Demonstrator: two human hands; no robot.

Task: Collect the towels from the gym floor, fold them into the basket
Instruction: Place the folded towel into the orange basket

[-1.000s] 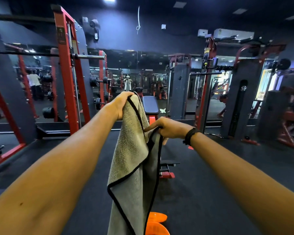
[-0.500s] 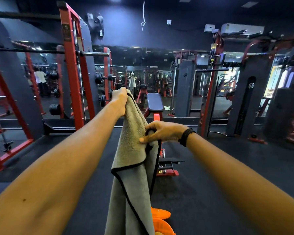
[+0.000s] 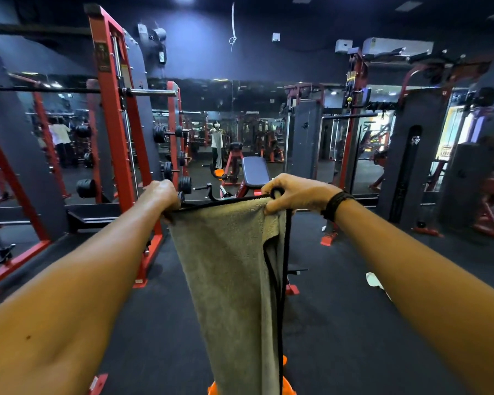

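Left hand (image 3: 161, 195), right hand (image 3: 295, 193) pinch top corners of grey towel (image 3: 228, 266); long axis hangs straight down toward orange basket (image 3: 285, 387).

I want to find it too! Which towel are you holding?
Look in front of the big red rack, where both arms reach out. The towel hangs between the left hand and right hand. It is fuzzy grey-beige with thin black edging.

We see through one wide head view, facing forward and slightly down along both arms, close to the hands, toward the far mirror wall (image 3: 240, 124).
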